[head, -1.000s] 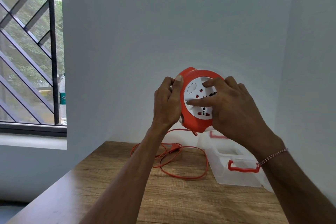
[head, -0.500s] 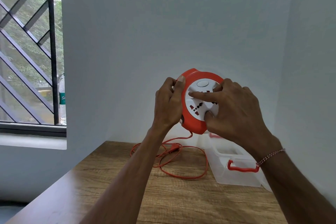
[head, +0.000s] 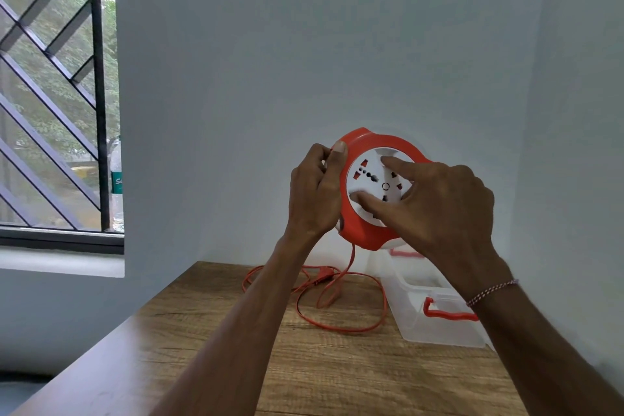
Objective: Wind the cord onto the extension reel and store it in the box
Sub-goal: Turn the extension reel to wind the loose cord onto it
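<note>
Your left hand (head: 317, 192) grips the orange rim of the extension reel (head: 368, 226), thumb hooked over the top edge and fingers curled behind it; hold that grip firm so the casing stays put while the centre turns. The reel is raised in front of the wall, above the wooden table (head: 202, 348). Your right hand (head: 439, 209) lies on the white socket face (head: 374, 179), thumb and forefinger stretched out and pressing on it, the other fingers loosely bent and gripping nothing. Press evenly and turn the face in smooth, full sweeps, resetting your fingers without letting it spin back.

The cord (head: 337, 307) hangs from the underside of the reel and lies in loose loops on the table. Let it feed in without kinks. The clear box (head: 439, 331) sits at the right of the table, open and ready.
</note>
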### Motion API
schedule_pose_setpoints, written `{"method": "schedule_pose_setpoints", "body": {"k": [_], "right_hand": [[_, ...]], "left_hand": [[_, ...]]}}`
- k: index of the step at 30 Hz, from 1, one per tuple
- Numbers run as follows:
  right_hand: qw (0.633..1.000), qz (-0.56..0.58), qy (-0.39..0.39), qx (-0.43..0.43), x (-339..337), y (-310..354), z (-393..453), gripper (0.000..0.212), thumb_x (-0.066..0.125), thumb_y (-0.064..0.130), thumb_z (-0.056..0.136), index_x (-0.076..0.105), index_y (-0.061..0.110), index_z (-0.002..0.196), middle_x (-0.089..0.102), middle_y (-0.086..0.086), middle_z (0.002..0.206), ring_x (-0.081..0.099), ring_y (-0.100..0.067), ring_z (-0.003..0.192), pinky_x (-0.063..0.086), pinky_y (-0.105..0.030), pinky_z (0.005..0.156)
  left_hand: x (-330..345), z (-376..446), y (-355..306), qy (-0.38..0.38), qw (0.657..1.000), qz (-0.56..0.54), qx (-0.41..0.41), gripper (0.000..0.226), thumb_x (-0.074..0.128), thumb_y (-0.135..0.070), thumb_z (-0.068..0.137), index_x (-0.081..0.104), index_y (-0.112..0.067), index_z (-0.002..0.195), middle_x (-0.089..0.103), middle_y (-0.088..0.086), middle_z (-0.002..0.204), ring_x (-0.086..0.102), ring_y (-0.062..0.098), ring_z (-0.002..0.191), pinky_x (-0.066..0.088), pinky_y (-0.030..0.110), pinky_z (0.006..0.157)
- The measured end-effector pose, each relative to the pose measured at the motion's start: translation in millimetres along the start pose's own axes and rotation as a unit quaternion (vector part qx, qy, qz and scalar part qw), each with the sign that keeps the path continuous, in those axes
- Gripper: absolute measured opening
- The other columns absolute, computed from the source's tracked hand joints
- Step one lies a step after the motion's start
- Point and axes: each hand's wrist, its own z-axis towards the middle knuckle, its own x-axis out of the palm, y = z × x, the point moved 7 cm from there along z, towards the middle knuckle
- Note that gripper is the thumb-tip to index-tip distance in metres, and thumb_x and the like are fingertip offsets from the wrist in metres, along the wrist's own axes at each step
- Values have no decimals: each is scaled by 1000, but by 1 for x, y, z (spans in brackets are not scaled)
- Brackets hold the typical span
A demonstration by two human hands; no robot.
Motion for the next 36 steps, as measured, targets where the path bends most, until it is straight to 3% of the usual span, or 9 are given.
{"method": "schedule_pose_setpoints", "body": {"k": [6,11,14,18,20,22,26,31,36], "right_hand": [[995,69,-37,61,-1,-7,2,66,49,71,77,69,20,112,73,-4,103,70,-23,79,54,-31,74],[997,72,-19,-11,-5,-6,9,46,59,53,83,67,20,114,75,-3,92,69,-19,73,57,-32,77],[996,53,12,-73,-5,1,10,32,66,32,84,66,22,114,70,-7,109,63,-25,93,50,-34,84],[988,31,133,-76,6,9,6,45,66,14,84,60,40,120,49,-2,138,39,-25,126,43,-38,97],[980,7,183,-76,11,11,2,50,64,15,86,53,43,127,36,-1,147,27,-24,135,38,-41,104],[979,-4,185,-80,11,12,1,52,64,17,87,50,44,129,34,-1,148,25,-24,136,37,-42,106],[984,-36,149,-94,8,13,1,52,67,24,83,52,46,128,45,-2,141,37,-24,126,46,-40,95],[993,-16,96,-69,9,6,0,54,67,43,76,51,47,128,60,-2,125,54,-23,109,51,-37,82],[999,3,35,-27,4,1,0,64,55,70,73,53,40,129,69,1,113,67,-22,92,56,-38,80]], "left_hand": [[1,-1,1,3,1000,0,-2,31,41,-42,100,57,-15,98,67,-10,82,69,11,69,59,23,61],[-2,0,3,-7,1000,-15,-13,31,41,-40,100,58,-14,100,68,-5,85,70,16,73,61,27,64],[-5,1,1,-13,1000,-19,-13,33,41,-39,101,58,-11,100,69,-1,84,70,18,72,61,29,63],[-7,-2,-3,-18,999,-24,-14,30,40,-37,101,57,-12,99,67,-7,81,68,18,73,60,30,64],[-7,-3,-4,-17,999,-27,-12,30,40,-36,101,57,-11,98,66,-3,80,67,23,73,60,35,65],[-6,-4,-5,-17,1000,-24,-11,31,40,-36,101,57,-10,98,68,2,82,67,25,73,61,39,67],[-4,-5,-5,-18,1000,-20,-9,35,40,-37,101,58,-7,100,68,11,86,68,29,73,61,43,67],[-4,-3,-3,-7,1000,-25,-13,33,42,-36,101,58,-7,99,68,-2,78,70,16,67,60,27,59],[-2,-4,-3,-6,1000,-29,0,37,42,-37,101,56,-4,95,66,13,77,66,27,66,58,43,60]]}}
